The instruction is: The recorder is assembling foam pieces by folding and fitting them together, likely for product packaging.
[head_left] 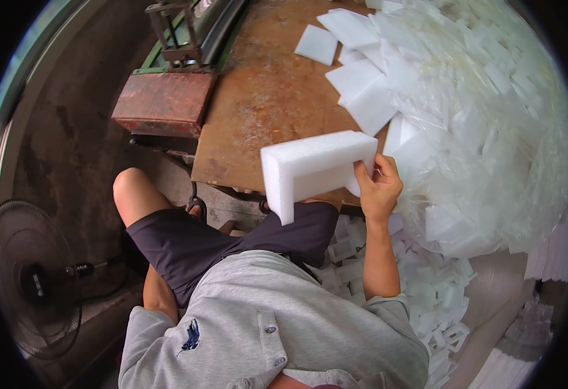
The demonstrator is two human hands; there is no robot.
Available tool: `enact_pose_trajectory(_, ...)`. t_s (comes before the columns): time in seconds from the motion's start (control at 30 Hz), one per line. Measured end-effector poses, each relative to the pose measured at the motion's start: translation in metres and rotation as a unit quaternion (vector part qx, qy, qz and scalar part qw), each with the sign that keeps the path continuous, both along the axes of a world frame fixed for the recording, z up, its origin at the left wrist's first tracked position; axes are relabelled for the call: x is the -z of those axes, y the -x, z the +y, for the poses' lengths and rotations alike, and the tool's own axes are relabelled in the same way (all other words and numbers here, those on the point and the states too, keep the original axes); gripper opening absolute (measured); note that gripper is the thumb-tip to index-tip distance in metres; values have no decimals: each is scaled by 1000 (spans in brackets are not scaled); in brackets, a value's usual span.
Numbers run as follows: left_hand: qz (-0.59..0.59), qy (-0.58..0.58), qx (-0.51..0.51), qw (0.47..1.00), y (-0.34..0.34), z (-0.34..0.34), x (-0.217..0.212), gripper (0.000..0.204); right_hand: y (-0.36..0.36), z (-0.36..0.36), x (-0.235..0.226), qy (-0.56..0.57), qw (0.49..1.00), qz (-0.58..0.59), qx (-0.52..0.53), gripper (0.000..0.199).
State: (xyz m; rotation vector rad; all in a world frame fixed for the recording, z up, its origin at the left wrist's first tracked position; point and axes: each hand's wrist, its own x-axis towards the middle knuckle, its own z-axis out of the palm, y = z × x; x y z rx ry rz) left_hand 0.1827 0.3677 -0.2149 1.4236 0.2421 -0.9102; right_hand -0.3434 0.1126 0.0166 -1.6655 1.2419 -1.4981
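My right hand point(378, 189) grips the right end of a white L-shaped foam corner piece point(310, 165) and holds it above my lap, at the near edge of a worn wooden table point(264, 97). The thumb lies on the foam's inner face. Only my left forearm point(157, 292) shows, hanging beside my thigh in dark shorts. The left hand itself is hidden below the leg.
A large clear plastic bag full of white foam pieces point(485, 117) fills the right side. Flat foam sheets point(316, 44) lie on the table's far part. Foam offcuts point(433, 298) cover the floor by my right elbow. A rusty red metal machine point(164, 104) and a floor fan point(31, 279) stand at the left.
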Motion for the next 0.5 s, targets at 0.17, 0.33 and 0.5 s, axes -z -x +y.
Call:
enact_pose_trajectory(0.17, -41, -13, -23, 999, -7, 15, -10, 52, -2, 1, 12, -57, 998, -27, -10, 25)
enact_pose_trajectory(0.33, -73, -18, -29, 997, -3, 25, -27, 53, -10, 9, 5, -70, 996, -50, -18, 26)
enact_pose_trajectory(0.5, -583, 11, 62, 810, 100, -57, -181, 26, -24, 35, -19, 310, 914, 242, 106, 43)
